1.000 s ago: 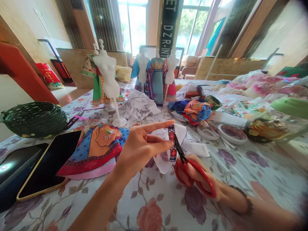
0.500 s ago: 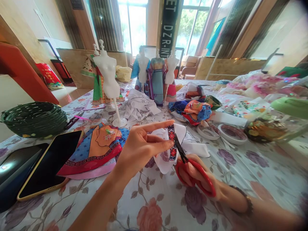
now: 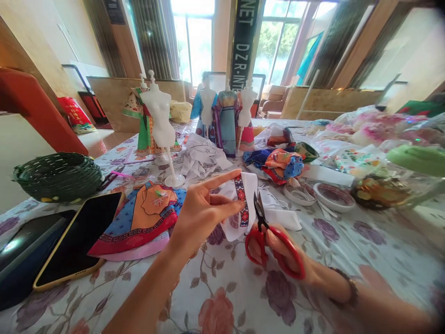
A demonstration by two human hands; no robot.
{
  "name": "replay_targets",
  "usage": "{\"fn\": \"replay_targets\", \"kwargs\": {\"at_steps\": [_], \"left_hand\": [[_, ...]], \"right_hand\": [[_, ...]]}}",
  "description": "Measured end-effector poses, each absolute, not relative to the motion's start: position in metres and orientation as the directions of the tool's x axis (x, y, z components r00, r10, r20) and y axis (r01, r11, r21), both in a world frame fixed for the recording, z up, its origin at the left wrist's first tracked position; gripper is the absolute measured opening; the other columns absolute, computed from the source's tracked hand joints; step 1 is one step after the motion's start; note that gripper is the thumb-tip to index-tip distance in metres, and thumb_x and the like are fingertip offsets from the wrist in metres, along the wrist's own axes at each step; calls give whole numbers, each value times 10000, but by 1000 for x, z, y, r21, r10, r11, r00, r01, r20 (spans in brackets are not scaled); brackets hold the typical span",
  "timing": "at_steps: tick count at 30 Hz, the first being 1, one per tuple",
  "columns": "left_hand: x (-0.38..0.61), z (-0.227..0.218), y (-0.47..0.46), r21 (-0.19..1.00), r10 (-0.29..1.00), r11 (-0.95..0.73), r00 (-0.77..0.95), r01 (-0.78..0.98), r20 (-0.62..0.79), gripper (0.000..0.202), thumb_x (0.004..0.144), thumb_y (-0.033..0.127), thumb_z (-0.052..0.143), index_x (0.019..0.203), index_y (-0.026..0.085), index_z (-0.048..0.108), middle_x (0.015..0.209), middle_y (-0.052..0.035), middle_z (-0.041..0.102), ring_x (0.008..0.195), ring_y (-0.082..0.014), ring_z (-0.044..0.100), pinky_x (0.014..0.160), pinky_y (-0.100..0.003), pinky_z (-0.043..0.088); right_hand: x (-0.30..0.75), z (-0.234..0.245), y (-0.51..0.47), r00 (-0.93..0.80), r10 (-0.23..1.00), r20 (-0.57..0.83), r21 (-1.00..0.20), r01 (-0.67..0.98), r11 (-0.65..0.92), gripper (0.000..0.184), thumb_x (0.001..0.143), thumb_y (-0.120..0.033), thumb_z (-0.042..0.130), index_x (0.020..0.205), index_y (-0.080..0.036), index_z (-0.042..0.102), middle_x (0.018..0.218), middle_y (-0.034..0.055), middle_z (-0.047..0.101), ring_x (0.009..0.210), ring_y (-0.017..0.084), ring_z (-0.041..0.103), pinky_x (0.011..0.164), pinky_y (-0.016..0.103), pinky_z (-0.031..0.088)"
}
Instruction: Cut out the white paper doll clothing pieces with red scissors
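Between thumb and fingers, my left hand (image 3: pixel 205 204) pinches a piece of white fabric (image 3: pixel 251 195) that carries a dark strip with a red and blue pattern (image 3: pixel 241 197). My right hand (image 3: pixel 278 246) has its fingers through the handles of red-handled scissors (image 3: pixel 260 211). The black blades point up and stand slightly apart, just right of the fabric's edge. Left of my left hand lies a small orange, blue and red garment piece (image 3: pixel 153 208). White scraps (image 3: pixel 283 218) lie behind the scissors.
A phone (image 3: pixel 79 236) and a green woven basket (image 3: pixel 57 178) are on the left. White dress forms (image 3: pixel 160 116) and dressed ones (image 3: pixel 227 120) stand behind crumpled white scraps (image 3: pixel 201 155). Colourful cloth (image 3: pixel 283 162), tape rolls (image 3: pixel 334 197) and a green-lidded jar (image 3: pixel 415 160) are on the right.
The scissors have moved off the patterned strip and their blades have parted more. My left hand has turned the fabric, so more white shows on its right side. The view has shifted slightly.
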State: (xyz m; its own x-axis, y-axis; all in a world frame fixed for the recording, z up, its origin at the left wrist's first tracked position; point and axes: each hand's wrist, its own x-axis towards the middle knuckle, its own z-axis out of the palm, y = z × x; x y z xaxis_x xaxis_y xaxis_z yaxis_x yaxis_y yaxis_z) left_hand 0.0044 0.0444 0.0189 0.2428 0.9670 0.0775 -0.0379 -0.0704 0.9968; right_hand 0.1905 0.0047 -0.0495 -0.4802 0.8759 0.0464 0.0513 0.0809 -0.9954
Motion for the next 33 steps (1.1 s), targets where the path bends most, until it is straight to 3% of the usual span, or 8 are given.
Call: {"fn": "replay_targets", "kwargs": {"at_steps": [5,9,19,26,33], "left_hand": [[4,21,48,995,970,-94,223,-38,100,561,673,214,804,1205,344,679,538,56,619,470,-48,422,470,-175,327],[8,24,54,992,972,-118,197,-40,124,610,641,164,796,1228,273,673,493,61,575,436,-58,413,429,-188,296],[20,42,65,989,959,-145,246,-3,141,753,624,148,771,1347,208,571,481,51,613,428,-70,443,455,-185,339],[33,46,76,976,947,-199,274,91,168,769,631,154,763,1368,201,548,517,44,616,448,-62,436,436,-169,297],[41,23,88,973,917,-225,349,48,195,747,645,156,754,1363,190,549,570,47,600,471,-67,485,440,-169,342]], "right_hand": [[190,-54,11,-497,855,150,-989,-69,133,491,964,-577,333,672,-217,495,671,10,494,590,161,419,585,313,362],[189,-53,15,-443,877,184,-983,-69,171,488,960,-584,341,670,-227,506,715,29,528,669,190,464,688,341,395],[186,-48,20,-382,909,167,-981,-153,116,428,951,-553,370,715,-228,515,750,35,520,657,184,450,623,314,386],[186,-45,21,-304,940,154,-971,-222,88,428,931,-575,412,748,-212,550,806,44,550,694,175,480,605,297,368],[188,-39,22,-281,950,139,-985,-143,102,370,872,-553,514,705,-227,570,740,36,533,692,193,464,658,321,387]]}}
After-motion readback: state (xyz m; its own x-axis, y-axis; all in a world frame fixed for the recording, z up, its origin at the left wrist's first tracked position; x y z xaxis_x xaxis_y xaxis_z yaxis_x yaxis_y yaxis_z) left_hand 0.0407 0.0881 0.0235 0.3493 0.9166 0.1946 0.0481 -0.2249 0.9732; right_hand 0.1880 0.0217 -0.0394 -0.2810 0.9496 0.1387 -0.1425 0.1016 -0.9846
